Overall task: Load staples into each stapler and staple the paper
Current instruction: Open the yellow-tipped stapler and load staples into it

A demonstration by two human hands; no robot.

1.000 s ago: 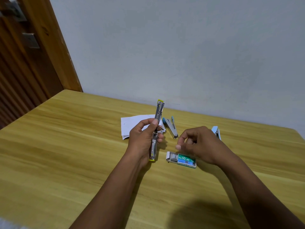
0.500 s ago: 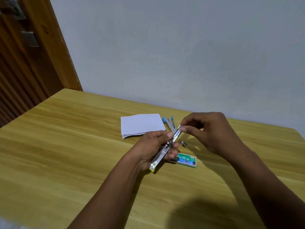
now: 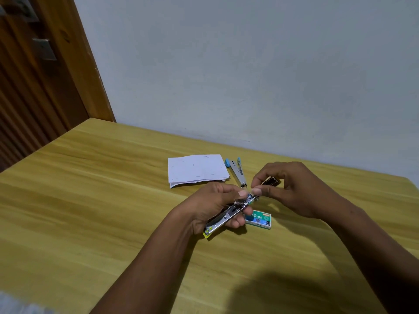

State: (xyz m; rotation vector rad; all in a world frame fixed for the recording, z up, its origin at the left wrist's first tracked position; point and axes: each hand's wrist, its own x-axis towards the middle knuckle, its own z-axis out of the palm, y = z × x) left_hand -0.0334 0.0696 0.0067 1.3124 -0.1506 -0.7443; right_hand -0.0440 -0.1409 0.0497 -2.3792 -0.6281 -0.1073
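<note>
My left hand (image 3: 210,205) grips a yellow-ended metal stapler (image 3: 223,219), opened out flat and tilted up to the right. My right hand (image 3: 292,189) pinches a strip of staples (image 3: 271,181) right at the stapler's upper end. Under both hands lies the green staple box (image 3: 259,219). A blue stapler (image 3: 237,172) lies open on the table behind my hands, beside a small stack of white paper (image 3: 196,169).
The wooden table (image 3: 90,200) meets a pale wall at the back. A brown wooden door and its frame (image 3: 45,75) stand at the left.
My left hand has tilted the stapler from upright to slanted. My right hand rose from the staple box to the stapler's upper end with staples between its fingers.
</note>
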